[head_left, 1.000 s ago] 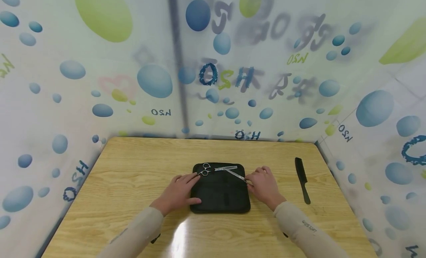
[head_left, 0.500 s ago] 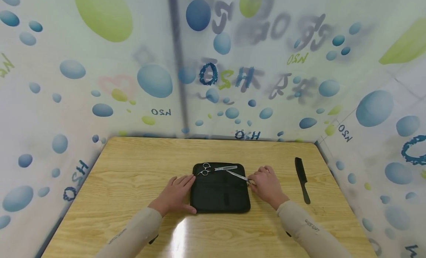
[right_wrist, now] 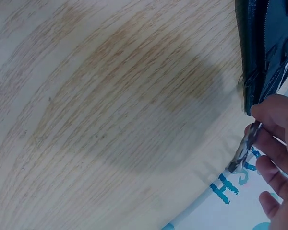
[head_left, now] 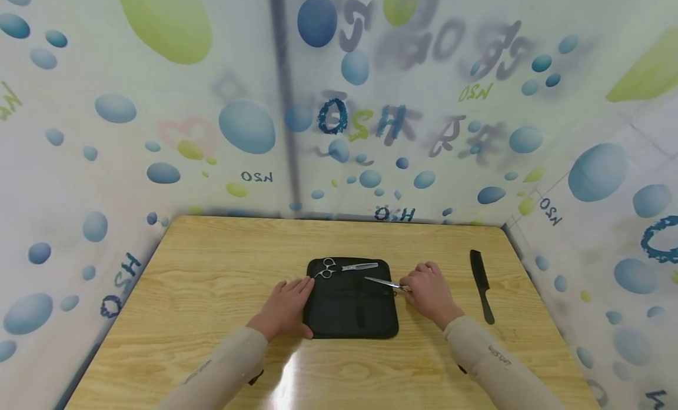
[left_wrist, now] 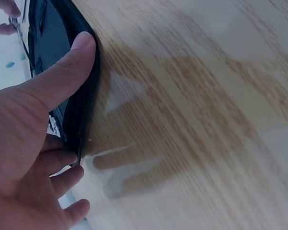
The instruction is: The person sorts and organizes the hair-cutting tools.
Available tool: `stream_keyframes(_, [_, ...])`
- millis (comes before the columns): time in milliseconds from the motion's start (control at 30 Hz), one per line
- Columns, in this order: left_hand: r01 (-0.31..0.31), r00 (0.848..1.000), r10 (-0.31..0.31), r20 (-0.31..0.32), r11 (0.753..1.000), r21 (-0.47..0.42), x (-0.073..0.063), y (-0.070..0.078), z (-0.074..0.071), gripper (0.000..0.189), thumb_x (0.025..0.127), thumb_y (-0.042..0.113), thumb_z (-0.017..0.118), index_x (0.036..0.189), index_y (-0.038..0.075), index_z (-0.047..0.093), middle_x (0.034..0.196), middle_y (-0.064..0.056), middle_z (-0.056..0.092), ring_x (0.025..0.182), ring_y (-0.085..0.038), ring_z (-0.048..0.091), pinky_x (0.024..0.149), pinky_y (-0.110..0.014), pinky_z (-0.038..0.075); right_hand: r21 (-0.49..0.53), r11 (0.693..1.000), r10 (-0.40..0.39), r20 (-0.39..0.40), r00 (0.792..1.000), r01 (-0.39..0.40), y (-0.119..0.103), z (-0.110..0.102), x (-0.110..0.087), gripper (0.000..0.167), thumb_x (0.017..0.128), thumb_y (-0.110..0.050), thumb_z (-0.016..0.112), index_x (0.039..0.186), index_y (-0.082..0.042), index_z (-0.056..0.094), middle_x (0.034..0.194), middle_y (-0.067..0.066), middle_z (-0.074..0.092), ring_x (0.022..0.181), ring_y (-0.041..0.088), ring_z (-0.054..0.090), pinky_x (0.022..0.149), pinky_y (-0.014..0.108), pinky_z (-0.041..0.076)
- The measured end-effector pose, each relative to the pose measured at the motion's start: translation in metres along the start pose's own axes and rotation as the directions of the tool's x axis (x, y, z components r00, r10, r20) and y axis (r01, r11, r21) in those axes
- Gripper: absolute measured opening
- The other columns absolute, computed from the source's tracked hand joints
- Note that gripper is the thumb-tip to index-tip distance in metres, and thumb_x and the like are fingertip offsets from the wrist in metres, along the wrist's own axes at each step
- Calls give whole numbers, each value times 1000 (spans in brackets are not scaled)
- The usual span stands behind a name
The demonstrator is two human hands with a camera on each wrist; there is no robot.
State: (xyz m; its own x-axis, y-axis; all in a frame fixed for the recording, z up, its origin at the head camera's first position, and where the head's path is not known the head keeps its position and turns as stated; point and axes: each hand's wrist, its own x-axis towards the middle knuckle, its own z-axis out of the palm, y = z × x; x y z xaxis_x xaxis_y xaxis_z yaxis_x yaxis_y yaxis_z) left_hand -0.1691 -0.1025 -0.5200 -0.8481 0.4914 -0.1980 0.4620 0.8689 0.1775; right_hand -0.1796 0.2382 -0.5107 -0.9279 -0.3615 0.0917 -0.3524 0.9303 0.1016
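A black zip case (head_left: 344, 307) lies flat on the wooden table. A pair of thinning scissors (head_left: 360, 267) lies along its far part, finger rings to the left. My right hand (head_left: 428, 289) pinches the handle end of a second pair of scissors (head_left: 378, 280) between thumb and fingers, at the case's right edge. In the right wrist view the scissors' metal handle (right_wrist: 244, 146) sticks out below the fingers. My left hand (head_left: 286, 307) rests along the case's left edge with fingers extended. Its thumb (left_wrist: 79, 52) lies on the zipped rim in the left wrist view.
A black comb (head_left: 479, 286) lies on the table to the right of my right hand. The wooden table (head_left: 228, 251) ends at a patterned curtain (head_left: 249, 192) behind, with more patterned sheets on both sides.
My right hand has drawn the second scissors to the right, and their blades have come away from the thinning scissors. The left hand has slid back slightly to the case's left edge.
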Motion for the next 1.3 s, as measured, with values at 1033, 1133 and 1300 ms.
stream_keyframes(1033, [89,993,-93,72,994,56,3,12,-8,114,62,59,85,151,9,35,155,-8,40,141,-29,38,115,-53,28,-35,994,-102,-112,988,99,-11,15,23,14,83,-14,74,90,-24,78,83,-6,73,83,17,56,95,43,39])
stream_keyframes(1133, [90,993,-94,72,994,56,3,12,-8,114,62,59,85,151,9,35,155,-8,40,141,-29,38,116,-52,28,-45,996,-86,-67,994,83,-13,16,25,13,84,-16,74,94,-25,78,86,-6,74,85,17,57,96,43,39])
stream_keyframes(1300, [90,993,-94,68,994,63,2,11,-7,114,61,59,85,151,9,35,154,-8,41,141,-29,38,115,-52,29,-40,997,-70,-7,998,70,-19,17,28,15,86,-16,73,98,-24,78,90,-3,75,89,19,58,99,44,38])
